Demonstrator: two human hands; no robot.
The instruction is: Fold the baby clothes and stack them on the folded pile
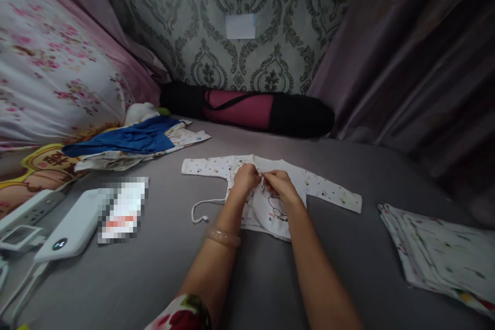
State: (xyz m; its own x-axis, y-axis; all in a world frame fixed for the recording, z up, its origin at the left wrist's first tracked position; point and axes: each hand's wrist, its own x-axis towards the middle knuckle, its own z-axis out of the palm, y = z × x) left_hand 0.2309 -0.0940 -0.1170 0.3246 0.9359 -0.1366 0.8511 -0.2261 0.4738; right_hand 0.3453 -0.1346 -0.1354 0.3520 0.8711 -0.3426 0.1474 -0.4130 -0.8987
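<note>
A small white baby shirt (328, 191) with tiny coloured prints lies spread on the grey bed sheet (154, 273), sleeves out to both sides. A white tie string (199, 211) trails from its left edge. My left hand (245, 178) and my right hand (280, 185) meet at the shirt's front, near the neckline. Both have their fingers pinched on the fabric there. A pale bangle (223, 237) circles my left wrist.
A blue and printed pile of clothes (135, 142) lies at the back left. Folded printed cloths (436, 252) are stacked at the right. A white power bank (71, 232) and a power strip (27, 214) lie at the left. A dark roll bag (251, 108) rests against the wall.
</note>
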